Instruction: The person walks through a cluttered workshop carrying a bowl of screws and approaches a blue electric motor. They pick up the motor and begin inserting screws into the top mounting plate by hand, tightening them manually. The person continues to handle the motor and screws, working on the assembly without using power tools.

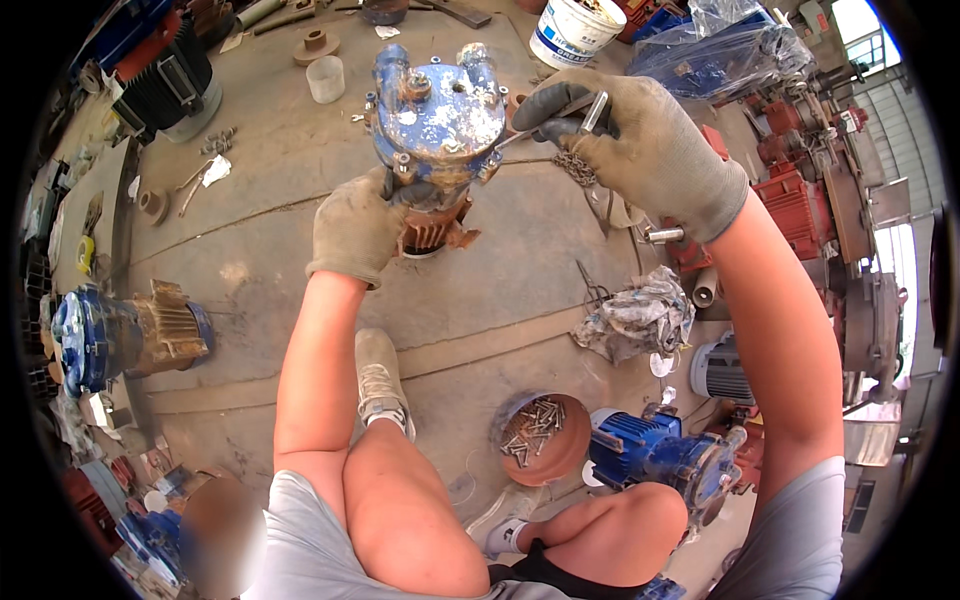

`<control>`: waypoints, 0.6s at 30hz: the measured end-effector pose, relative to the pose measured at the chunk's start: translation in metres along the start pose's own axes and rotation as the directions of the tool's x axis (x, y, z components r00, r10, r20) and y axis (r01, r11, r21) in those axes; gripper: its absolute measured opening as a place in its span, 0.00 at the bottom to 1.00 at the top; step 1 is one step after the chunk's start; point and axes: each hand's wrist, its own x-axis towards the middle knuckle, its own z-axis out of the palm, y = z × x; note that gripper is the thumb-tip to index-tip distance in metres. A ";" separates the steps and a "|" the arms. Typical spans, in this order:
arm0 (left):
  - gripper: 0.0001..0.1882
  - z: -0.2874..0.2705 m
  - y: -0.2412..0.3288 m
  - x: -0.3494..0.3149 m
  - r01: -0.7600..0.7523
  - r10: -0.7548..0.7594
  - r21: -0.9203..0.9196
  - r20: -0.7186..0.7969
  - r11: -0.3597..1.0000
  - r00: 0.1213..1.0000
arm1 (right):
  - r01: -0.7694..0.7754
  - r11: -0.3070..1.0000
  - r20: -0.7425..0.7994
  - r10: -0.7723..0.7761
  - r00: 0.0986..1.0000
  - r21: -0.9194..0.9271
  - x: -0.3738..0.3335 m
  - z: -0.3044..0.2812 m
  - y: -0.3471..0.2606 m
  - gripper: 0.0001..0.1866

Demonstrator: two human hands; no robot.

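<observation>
A blue pump [440, 110] with worn white patches and two pipe stubs stands upright on a rusty motor body [430, 232] ahead of me. Both my hands wear grey-brown gloves with dark fingertips. My left hand [352, 228] is closed on the near left lower edge of the pump, its thumb hidden from me. At the pump's right side, my right hand [640, 135] pinches a shiny metal hex key [595, 112]. A thin end of it reaches toward a bolt on the pump's right rim; whether it sits in the bolt I cannot tell.
A rusty bowl of bolts [540, 438] sits by my feet, beside a blue motor [640, 447]. Another blue pump [130, 335] lies at left. A white bucket [575, 32], a plastic-wrapped blue unit [715, 55], a chain [575, 168] and a crumpled bag [640, 312] surround the work.
</observation>
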 end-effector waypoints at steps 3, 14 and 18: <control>0.17 -0.002 0.010 -0.006 0.035 -0.036 0.093 0.009 0.995 0.999 | 0.031 0.999 0.007 -0.031 0.999 -0.036 0.001 0.000 0.002 0.23; 0.16 -0.003 0.015 -0.012 0.067 -0.071 0.152 0.022 0.986 0.997 | 0.167 0.972 -0.084 -0.182 0.980 -0.163 -0.019 0.024 -0.010 0.14; 0.17 0.010 0.010 -0.009 0.023 -0.021 0.148 -0.014 0.989 1.000 | -0.197 0.979 -0.243 0.206 0.948 0.059 0.012 0.024 0.013 0.11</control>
